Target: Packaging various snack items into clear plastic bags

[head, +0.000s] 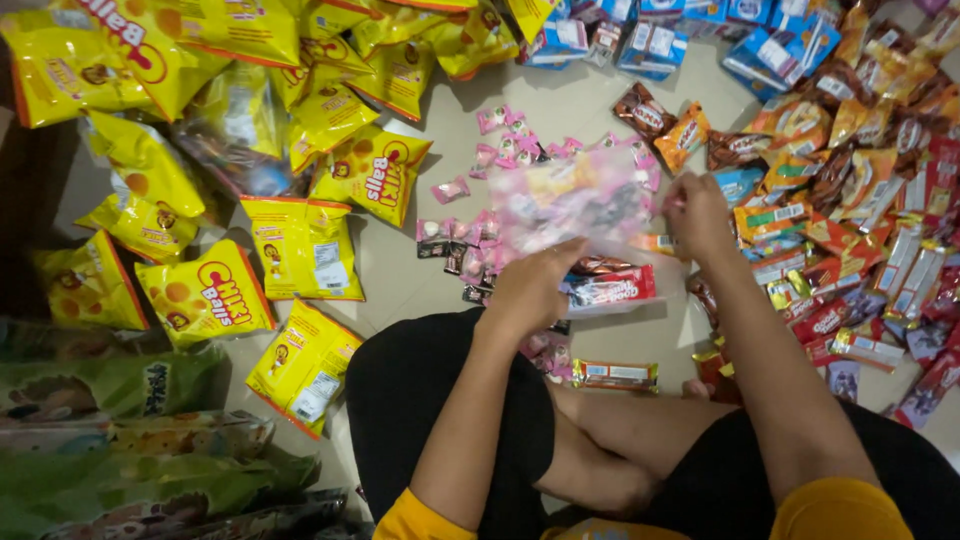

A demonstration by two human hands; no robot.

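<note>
Above the crossed legs, the left hand [530, 290] gripped the lower edge and the right hand [697, 212] pinched the three o'clock corner of a clear pink-tinted bag [575, 205], its long axis running nine to three, with yellow snack packs [300, 245] at nine o'clock.

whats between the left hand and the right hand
In the head view, a clear plastic bag with pink sweets showing through spans the gap; the left hand and the right hand each grip a side of it.

Left hand [530, 290] and right hand [697, 212] grip clear plastic bag [580, 200] above floor; yellow snack packs [300, 245] left, brown-orange wrappers [850, 150] right.
</note>
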